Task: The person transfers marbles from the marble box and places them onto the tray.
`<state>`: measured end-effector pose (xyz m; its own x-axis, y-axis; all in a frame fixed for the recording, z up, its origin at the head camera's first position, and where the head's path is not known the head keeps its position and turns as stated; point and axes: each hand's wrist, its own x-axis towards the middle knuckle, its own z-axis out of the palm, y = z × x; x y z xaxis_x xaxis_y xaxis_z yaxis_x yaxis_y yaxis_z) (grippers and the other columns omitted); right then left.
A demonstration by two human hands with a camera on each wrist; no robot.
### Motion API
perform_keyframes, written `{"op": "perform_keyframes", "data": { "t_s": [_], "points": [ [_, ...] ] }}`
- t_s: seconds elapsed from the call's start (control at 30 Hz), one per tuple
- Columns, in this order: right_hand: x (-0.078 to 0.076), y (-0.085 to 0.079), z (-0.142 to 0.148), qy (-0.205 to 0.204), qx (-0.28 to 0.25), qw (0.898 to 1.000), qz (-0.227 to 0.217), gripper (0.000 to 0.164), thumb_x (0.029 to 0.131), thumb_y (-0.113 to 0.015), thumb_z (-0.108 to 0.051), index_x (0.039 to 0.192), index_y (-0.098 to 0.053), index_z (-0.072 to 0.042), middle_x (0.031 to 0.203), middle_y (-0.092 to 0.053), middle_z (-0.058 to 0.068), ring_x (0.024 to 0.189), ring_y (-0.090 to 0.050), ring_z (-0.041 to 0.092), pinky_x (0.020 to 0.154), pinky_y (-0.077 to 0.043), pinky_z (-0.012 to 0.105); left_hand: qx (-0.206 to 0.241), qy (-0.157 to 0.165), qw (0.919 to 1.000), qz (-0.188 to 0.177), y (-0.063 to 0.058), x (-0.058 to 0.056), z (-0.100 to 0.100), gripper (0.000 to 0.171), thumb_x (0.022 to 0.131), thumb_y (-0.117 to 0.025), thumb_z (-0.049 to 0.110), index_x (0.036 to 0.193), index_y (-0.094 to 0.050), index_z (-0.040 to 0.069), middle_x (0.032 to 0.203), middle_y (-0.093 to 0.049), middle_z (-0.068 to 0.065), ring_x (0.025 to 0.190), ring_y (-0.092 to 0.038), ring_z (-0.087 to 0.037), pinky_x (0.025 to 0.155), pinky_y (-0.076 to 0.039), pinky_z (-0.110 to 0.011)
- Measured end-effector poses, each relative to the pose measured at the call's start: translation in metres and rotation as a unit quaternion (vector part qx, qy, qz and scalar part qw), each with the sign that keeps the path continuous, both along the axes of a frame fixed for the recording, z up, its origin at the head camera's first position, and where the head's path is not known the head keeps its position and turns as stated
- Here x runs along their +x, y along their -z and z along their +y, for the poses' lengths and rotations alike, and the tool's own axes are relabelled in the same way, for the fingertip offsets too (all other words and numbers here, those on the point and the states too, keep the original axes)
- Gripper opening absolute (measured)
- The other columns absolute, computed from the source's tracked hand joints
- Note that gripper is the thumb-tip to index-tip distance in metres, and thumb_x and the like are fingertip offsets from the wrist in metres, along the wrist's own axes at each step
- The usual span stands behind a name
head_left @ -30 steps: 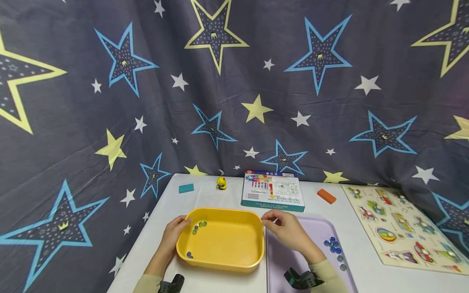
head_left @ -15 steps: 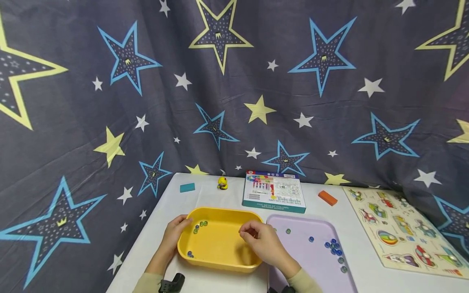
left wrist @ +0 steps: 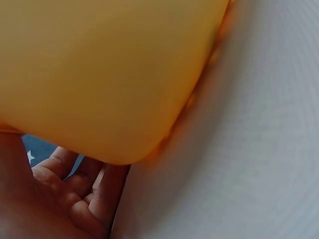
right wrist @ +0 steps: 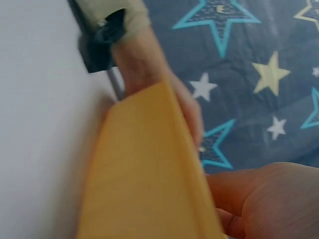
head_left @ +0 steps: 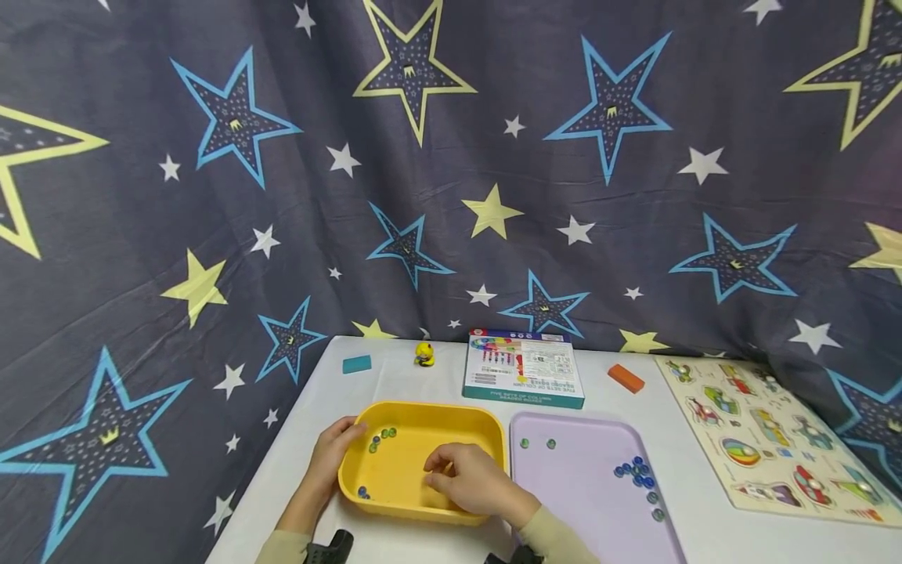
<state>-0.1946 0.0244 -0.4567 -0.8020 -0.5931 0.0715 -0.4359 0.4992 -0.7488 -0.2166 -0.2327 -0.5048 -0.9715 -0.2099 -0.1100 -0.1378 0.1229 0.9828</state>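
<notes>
My left hand (head_left: 330, 453) grips the left end of a yellow tub (head_left: 412, 454), a finger over its rim. In the left wrist view the tub wall (left wrist: 109, 79) covers part of that hand (left wrist: 70, 191). Several green and blue marbles (head_left: 390, 432) lie along the tub's left side, two of them blue marbles (head_left: 363, 493) in the near left corner. My right hand (head_left: 468, 478) hovers over the right half of the tub, its fingers loosely curled and no marble visible in them. In the right wrist view the tub wall (right wrist: 144, 164) hides its fingertips.
A lilac tray (head_left: 564, 478) adjoins the tub on the right. It holds a cluster of blue marbles (head_left: 637, 471) and several green marbles (head_left: 551, 443). Behind are a teal block (head_left: 356, 363), a toy duck (head_left: 424, 354), a flat box (head_left: 523, 368), and an orange block (head_left: 625, 378). A picture puzzle board (head_left: 775, 439) lies right.
My right hand has moved left from the tub's right rim to over its inside. A blue marble in the tray has rolled right to the cluster. My left hand keeps its grip.
</notes>
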Motion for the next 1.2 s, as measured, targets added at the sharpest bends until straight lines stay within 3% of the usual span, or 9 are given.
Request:
{"op": "perform_keyframes", "data": {
  "t_s": [0.17, 0.5, 0.8, 1.0, 1.2],
  "points": [
    [-0.003, 0.004, -0.012, -0.003, 0.018, 1.000, -0.009, 0.014, 0.084, -0.063, -0.030, 0.092, -0.063, -0.019, 0.082, -0.057, -0.013, 0.070, -0.050, 0.004, 0.067, -0.042, 0.023, 0.002, 0.001, 1.0000, 0.003, 0.001, 0.000, -0.001, 0.042, 0.084, -0.059, 0.039, 0.107, -0.060, 0.005, 0.098, -0.059, -0.011, 0.085, -0.053, -0.022, 0.072, -0.046, -0.025],
    [-0.008, 0.010, -0.025, -0.001, 0.074, 0.997, 0.035, 0.036, 0.079, -0.067, -0.028, 0.109, -0.059, -0.011, 0.082, -0.052, -0.006, 0.073, -0.046, 0.007, 0.070, -0.040, 0.024, -0.003, -0.004, 1.0000, 0.002, 0.000, -0.001, 0.000, 0.041, 0.083, -0.059, 0.040, 0.107, -0.060, 0.006, 0.097, -0.060, -0.011, 0.084, -0.053, -0.021, 0.071, -0.046, -0.025],
    [-0.008, 0.010, -0.033, -0.083, 0.073, 0.993, -0.029, 0.029, 0.078, -0.069, -0.017, 0.107, -0.066, -0.013, 0.089, -0.060, -0.011, 0.074, -0.050, 0.001, 0.069, -0.043, 0.019, -0.006, -0.001, 1.0000, -0.004, -0.001, 0.000, -0.001, 0.043, 0.082, -0.059, 0.041, 0.108, -0.060, 0.006, 0.098, -0.060, -0.011, 0.084, -0.053, -0.021, 0.071, -0.046, -0.025],
    [-0.009, 0.009, -0.040, -0.128, 0.075, 0.986, -0.070, 0.020, 0.082, -0.065, -0.010, 0.101, -0.068, -0.016, 0.078, -0.059, -0.012, 0.070, -0.049, 0.001, 0.070, -0.042, 0.018, -0.002, 0.000, 1.0000, -0.006, -0.002, 0.001, 0.000, 0.043, 0.083, -0.059, 0.041, 0.108, -0.060, 0.006, 0.100, -0.060, -0.011, 0.084, -0.054, -0.021, 0.070, -0.047, -0.024],
    [-0.011, 0.010, -0.044, -0.152, 0.093, 0.982, -0.062, 0.017, 0.085, -0.060, -0.010, 0.098, -0.069, -0.018, 0.071, -0.057, -0.012, 0.070, -0.049, 0.000, 0.072, -0.040, 0.017, -0.005, 0.002, 1.0000, -0.006, -0.002, 0.002, 0.001, 0.043, 0.083, -0.058, 0.041, 0.109, -0.059, 0.006, 0.101, -0.060, -0.010, 0.086, -0.054, -0.021, 0.072, -0.047, -0.023]
  ]
}}
